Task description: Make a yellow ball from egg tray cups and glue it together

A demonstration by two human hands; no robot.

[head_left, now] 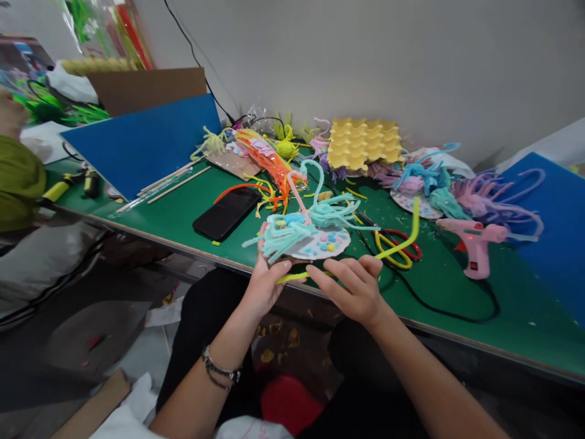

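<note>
A long yellow-green pipe cleaner (397,249) runs between my two hands at the table's front edge, its far end bent upward at the right. My left hand (265,277) pinches it near its left end, with the fingers reaching up beside a turquoise pipe-cleaner figure. My right hand (351,286) has its fingers closed over the middle part. Just behind the hands is a white speckled disc (320,244) with turquoise tufts (287,235) and curled pink and turquoise stems on it. Whether the left fingers touch the disc cannot be made out.
A pink glue gun (478,247) lies at right, its black cord looping forward. Red-and-yellow-handled scissors (397,250) rest nearby. A black phone (227,213) is left of the disc. Blue boards (150,143) stand at both sides. A yellow egg tray (363,143) sits behind. A person's green sleeve (18,183) shows far left.
</note>
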